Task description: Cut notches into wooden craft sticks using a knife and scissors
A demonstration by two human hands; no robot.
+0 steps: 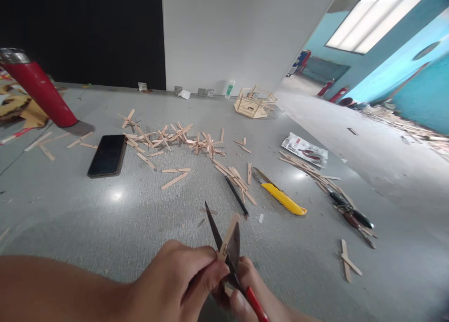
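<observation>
My left hand (189, 275) pinches a flat wooden stick (231, 228) between thumb and fingers, its far end pointing up and away. Red-handled scissors (235, 247) are in my right hand (250, 284), with the blades spread and the stick lying between them. Much of my right hand's grip is hidden behind the left hand and at the lower edge. Just beyond the blades lie a thin black pen-like tool (236, 195) and a yellow utility knife (283, 199). More loose wooden sticks (233, 174) are scattered over the grey table (150, 219).
A black phone (107, 156) and a leaning red cylinder (44, 90) are on the left. At the back stand a small wooden stick frame (254, 104) and a glue tube (229, 89). Pliers (352, 214) and a printed packet (304, 149) lie towards the right table edge.
</observation>
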